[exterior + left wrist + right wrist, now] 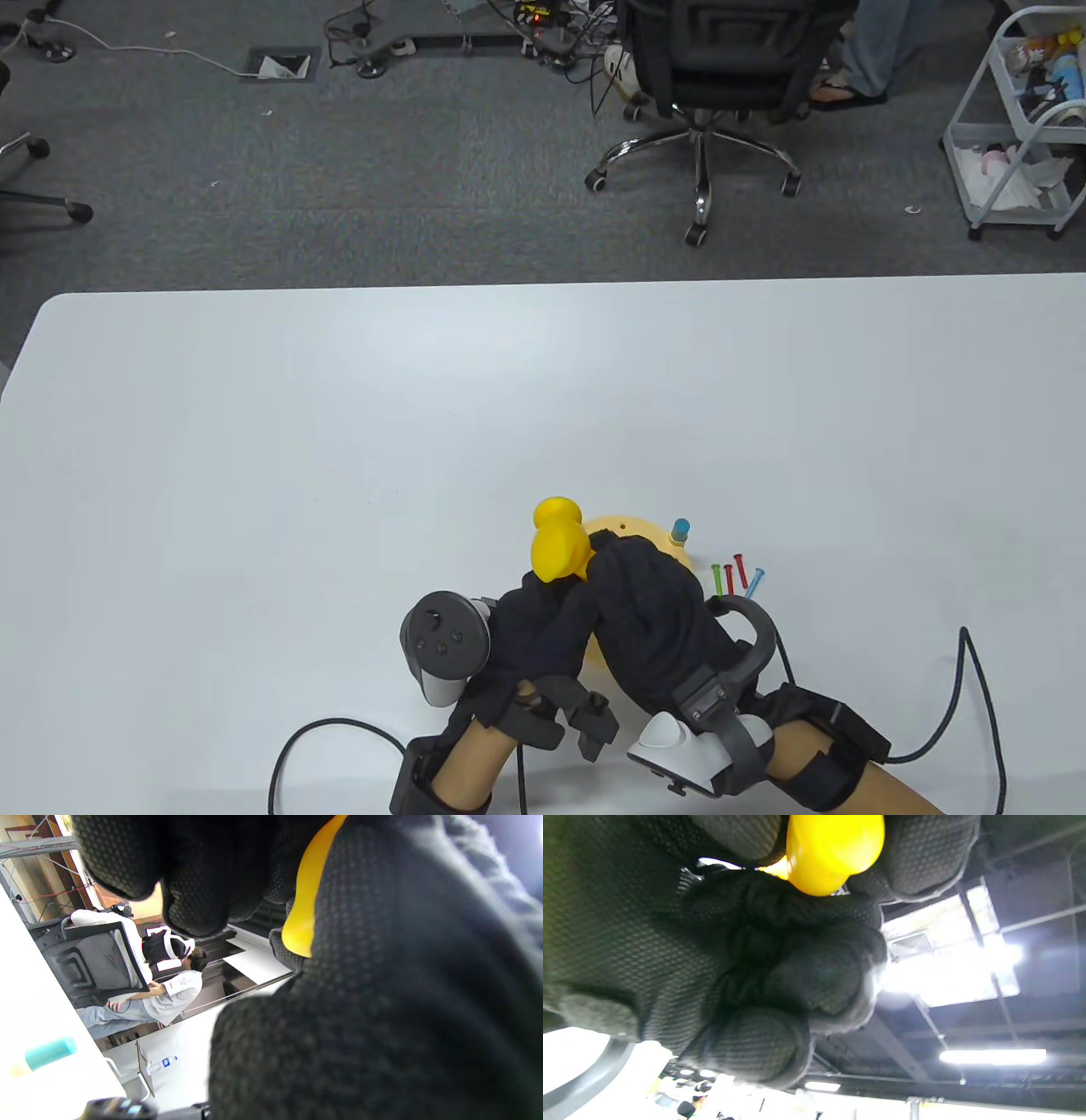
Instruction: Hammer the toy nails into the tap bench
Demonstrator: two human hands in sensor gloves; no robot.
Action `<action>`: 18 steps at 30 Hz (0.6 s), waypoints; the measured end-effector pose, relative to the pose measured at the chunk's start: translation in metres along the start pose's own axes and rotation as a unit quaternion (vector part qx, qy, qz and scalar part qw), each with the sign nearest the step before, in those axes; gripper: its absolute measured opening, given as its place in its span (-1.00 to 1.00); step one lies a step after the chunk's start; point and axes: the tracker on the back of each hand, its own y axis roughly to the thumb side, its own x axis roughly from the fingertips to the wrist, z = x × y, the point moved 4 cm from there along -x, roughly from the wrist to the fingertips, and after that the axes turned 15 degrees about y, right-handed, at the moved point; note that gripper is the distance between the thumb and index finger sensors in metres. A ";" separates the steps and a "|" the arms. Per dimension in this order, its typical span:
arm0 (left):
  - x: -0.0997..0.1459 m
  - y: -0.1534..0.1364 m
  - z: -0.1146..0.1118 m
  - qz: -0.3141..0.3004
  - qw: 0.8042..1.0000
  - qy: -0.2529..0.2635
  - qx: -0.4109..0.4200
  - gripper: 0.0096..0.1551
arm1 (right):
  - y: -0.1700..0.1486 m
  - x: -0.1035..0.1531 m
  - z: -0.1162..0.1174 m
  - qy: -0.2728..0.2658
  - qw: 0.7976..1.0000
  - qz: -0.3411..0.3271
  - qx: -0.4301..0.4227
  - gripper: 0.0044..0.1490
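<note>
The yellow toy hammer (557, 543) has its head sticking up between my two hands. My right hand (649, 620) grips it, the fingers (780, 976) curled round the yellow hammer (831, 853). My left hand (534, 632) is pressed against the right, its curled fingers (191, 895) on the yellow handle (303, 912). The round pale-yellow tap bench (632, 528) lies mostly hidden under my right hand. One blue-headed nail (680, 531) stands in its far right edge; the same nail (46, 1053) shows blurred in the left wrist view.
Several loose nails (735, 577), green, red and blue, lie on the white table (339, 475) just right of the bench. Glove cables (976, 679) trail along the near edge. An office chair (721, 68) and a white cart (1018, 127) stand beyond the table.
</note>
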 end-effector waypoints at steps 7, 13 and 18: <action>0.002 -0.004 -0.007 0.025 0.995 -0.021 0.089 -0.27 | -0.008 0.003 -0.015 0.055 0.997 -0.016 -0.054 -0.06; 0.003 -0.007 -0.003 0.035 0.994 0.022 0.098 -0.32 | -0.012 0.011 -0.012 0.115 0.987 -0.016 -0.111 0.00; -0.004 -0.006 0.026 0.021 0.996 0.069 0.045 -0.32 | -0.030 0.024 -0.010 0.118 0.993 -0.010 -0.029 -0.04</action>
